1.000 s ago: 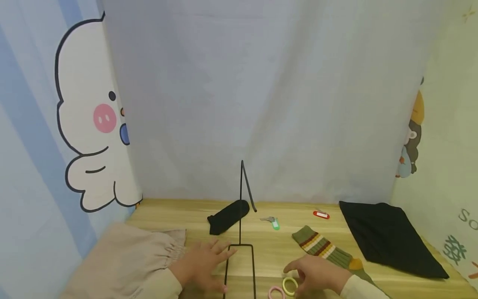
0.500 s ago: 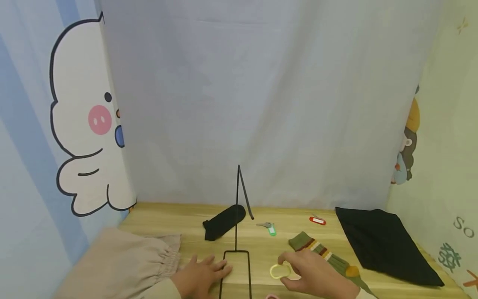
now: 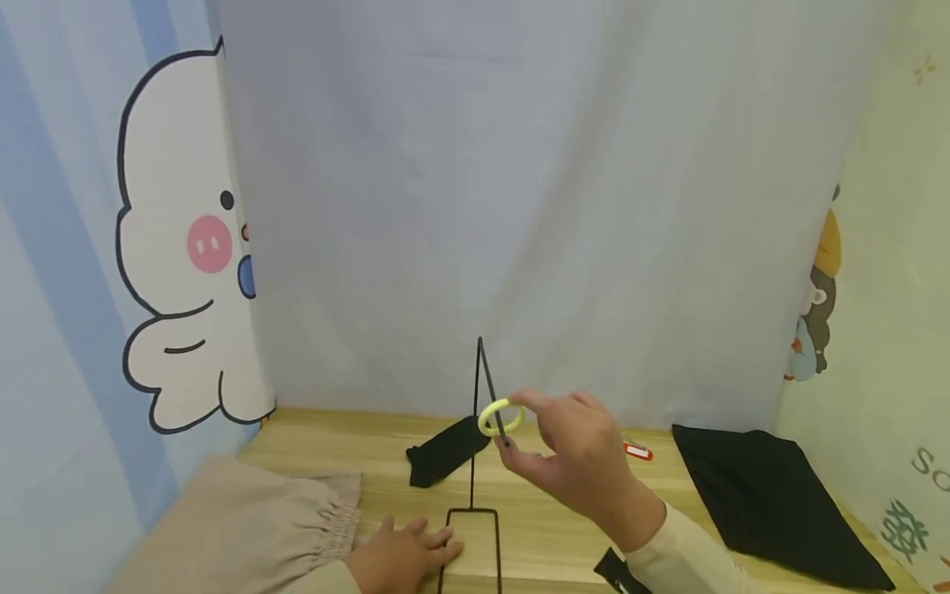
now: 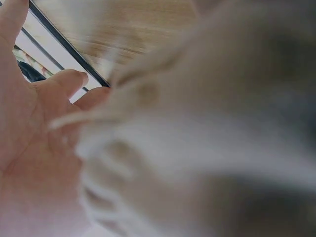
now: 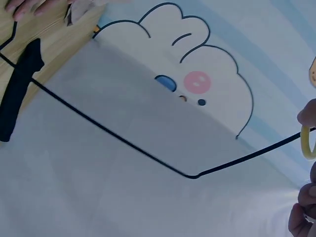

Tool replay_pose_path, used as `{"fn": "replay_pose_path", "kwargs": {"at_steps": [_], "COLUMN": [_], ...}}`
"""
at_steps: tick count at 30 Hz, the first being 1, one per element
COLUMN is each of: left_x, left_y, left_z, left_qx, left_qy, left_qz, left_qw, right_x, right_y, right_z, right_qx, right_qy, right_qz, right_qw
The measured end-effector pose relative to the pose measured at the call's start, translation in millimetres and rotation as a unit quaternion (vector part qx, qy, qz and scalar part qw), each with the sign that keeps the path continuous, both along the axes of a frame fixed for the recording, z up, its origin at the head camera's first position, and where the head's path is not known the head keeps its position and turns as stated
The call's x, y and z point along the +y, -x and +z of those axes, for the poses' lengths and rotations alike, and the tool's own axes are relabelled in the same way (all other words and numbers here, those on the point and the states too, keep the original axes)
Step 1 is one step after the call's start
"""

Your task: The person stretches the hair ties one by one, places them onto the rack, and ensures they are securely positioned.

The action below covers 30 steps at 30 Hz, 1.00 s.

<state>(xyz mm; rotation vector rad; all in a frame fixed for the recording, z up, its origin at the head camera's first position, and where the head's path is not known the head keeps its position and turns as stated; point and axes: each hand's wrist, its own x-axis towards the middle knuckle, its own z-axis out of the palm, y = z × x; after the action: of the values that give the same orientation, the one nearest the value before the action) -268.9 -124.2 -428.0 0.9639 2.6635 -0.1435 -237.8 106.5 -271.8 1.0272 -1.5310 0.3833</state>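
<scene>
Head view: the right hand (image 3: 571,458) pinches a yellow ring (image 3: 499,417) at the wire stand's (image 3: 475,462) hook tip, while the flat left hand (image 3: 404,554) presses its base; a nudge could tip the stand or drop the ring.

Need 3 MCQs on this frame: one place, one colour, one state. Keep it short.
1. Where does the left hand rest?
A. on the black cloth
B. flat at the wire stand's base
C. on the red key tag

2. What colour is the hair tie in the right hand?
A. yellow
B. pink
C. blue

3. How is the hair tie held?
A. lying on the table
B. pinched at the wire stand hook's tip
C. hanging on the black sock

Answers: B, fingers lie straight beside the base loop; A, the ring is yellow; B, fingertips pinch it at the hook.
</scene>
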Motion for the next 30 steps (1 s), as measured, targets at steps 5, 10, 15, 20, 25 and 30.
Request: {"fn": "replay_pose_path", "kwargs": {"at_steps": [5,10,15,20,25,30], "left_x": [2.8,2.9,0.8,2.6,4.6,5.8], "left_y": [-3.8,-4.5,0.3,-0.3,-2.4,-1.7], "left_z": [-5.6,-9.1,-5.2,0.0,3.9,0.6], "left_qx": [0.017,0.029,0.016,-0.001,-0.017,-0.038], "left_qy": [0.009,0.016,0.009,-0.005,-0.014,-0.015], "left_qz": [-0.005,-0.008,0.001,0.019,0.031,0.036], "left_qw": [0.9998,0.9994,0.9998,0.9998,0.9993,0.9985], "right_x": [8.4,24.0,44.1,71.2,92.1,98.1], "right_y": [27.3,29.3,20.0,9.4,-1.9,-10.6], "right_z": [-28.8,-62.5,-90.5,-113.4,-131.3,-145.8], "right_qx": [-0.091,-0.150,-0.293,-0.498,-0.670,-0.694], "right_qy": [-0.026,-0.046,-0.124,-0.210,-0.242,-0.280], "right_qz": [-0.063,-0.093,-0.115,-0.061,0.006,0.005], "right_qw": [0.993,0.983,0.941,0.839,0.702,0.663]}}
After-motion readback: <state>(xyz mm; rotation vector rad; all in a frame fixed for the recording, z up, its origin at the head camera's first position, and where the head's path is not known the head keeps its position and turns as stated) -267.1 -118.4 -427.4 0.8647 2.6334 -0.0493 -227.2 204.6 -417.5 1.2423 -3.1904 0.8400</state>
